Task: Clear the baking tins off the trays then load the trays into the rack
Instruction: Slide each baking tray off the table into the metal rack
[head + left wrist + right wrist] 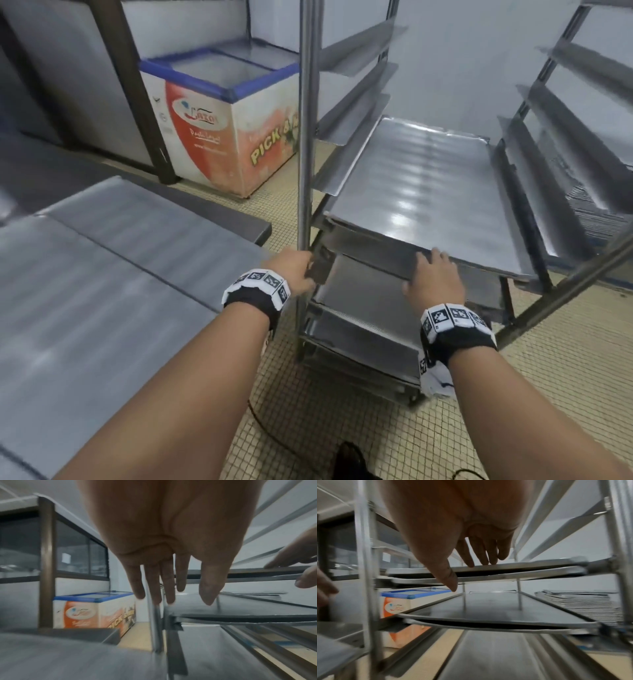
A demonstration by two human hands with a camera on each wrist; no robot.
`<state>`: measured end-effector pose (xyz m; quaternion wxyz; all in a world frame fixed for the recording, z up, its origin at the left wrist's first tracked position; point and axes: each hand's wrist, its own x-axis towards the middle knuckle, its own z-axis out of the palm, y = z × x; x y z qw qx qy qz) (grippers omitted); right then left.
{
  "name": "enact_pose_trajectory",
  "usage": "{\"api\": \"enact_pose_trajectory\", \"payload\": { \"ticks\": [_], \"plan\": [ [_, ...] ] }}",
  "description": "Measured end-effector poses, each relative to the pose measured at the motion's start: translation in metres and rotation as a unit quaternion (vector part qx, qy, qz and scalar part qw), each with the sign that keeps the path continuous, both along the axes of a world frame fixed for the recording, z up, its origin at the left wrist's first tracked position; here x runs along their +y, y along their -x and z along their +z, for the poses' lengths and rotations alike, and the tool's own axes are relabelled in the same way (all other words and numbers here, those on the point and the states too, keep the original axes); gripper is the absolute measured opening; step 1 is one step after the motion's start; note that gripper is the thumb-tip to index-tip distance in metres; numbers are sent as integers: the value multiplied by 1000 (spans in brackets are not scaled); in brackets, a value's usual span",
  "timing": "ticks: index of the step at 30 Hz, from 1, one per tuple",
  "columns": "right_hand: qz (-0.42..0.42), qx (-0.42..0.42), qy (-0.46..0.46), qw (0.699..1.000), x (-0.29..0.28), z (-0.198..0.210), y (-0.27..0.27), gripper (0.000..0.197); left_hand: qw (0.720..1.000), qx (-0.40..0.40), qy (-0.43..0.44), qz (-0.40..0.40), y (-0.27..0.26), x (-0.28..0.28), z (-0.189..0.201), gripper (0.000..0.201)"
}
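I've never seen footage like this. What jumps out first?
Two bare forearms with black-and-white patterned wristbands reach toward a tall steel tray rack. The right hand lies with straight fingers on the front edge of a shiny flat metal tray resting in the rack, and the left hand is by the rack's post. Behind stands a blue-rimmed orange-and-white chest freezer.

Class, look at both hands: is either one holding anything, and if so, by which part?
Neither holds anything. The right hand lays straight fingers on the near edge of the top tray. The left hand is open by the rack post.
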<state>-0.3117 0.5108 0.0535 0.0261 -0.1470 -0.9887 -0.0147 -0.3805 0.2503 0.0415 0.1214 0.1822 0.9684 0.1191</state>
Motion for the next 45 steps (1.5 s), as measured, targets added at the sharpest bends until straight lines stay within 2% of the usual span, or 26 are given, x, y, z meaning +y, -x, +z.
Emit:
{"api": "enact_pose_trajectory", "payload": {
  "ticks": [5, 7, 9, 14, 18, 21, 23, 25, 27, 29, 31, 35, 38, 41, 45],
  "plan": [
    [119, -99, 71, 985, -119, -11, -2, 32, 990, -40, 27, 134, -49, -115, -27, 55],
    [176, -125, 82, 973, -170, -21, -6, 28, 977, -59, 32, 204, -75, -165, -39, 57],
    [244, -144, 82, 956, -221, -32, -10, 31, 954, -89, 43, 281, -107, -213, -48, 57],
    [403, -203, 72, 889, -340, -58, -32, 33, 883, -116, 55, 451, -205, -308, -69, 58],
    [494, -235, 73, 834, -419, -72, -70, 34, 804, -151, 51, 573, -290, -348, -80, 51],
    [526, -274, 83, 801, -462, -79, -105, 25, 745, -191, 48, 637, -350, -354, -90, 71],
    [521, -296, 102, 794, -480, -85, -124, 18, 721, -202, 50, 661, -380, -351, -97, 88],
    [489, -317, 134, 802, -492, -90, -141, 11, 698, -197, 55, 686, -397, -348, -104, 101],
    [439, -339, 183, 812, -500, -95, -153, 14, 690, -192, 53, 696, -403, -345, -106, 107],
    [382, -361, 243, 816, -506, -98, -160, 25, 690, -188, 52, 697, -404, -342, -105, 102],
    [346, -384, 261, 815, -509, -100, -164, 39, 699, -187, 56, 688, -404, -338, -99, 99],
    [370, -404, 259, 795, -508, -99, -161, 47, 700, -187, 16, 689, -409, -336, -90, 96],
    [368, -412, 266, 790, -501, -91, -153, 48, 687, -163, -14, 708, -414, -334, -84, 90],
    [364, -398, 273, 797, -491, -79, -136, 47, 645, -125, -19, 754, -419, -327, -80, 81],
    [345, -389, 258, 814, -466, -69, -105, 40, 552, -133, -37, 822, -435, -320, -88, 92]
  ]
}}
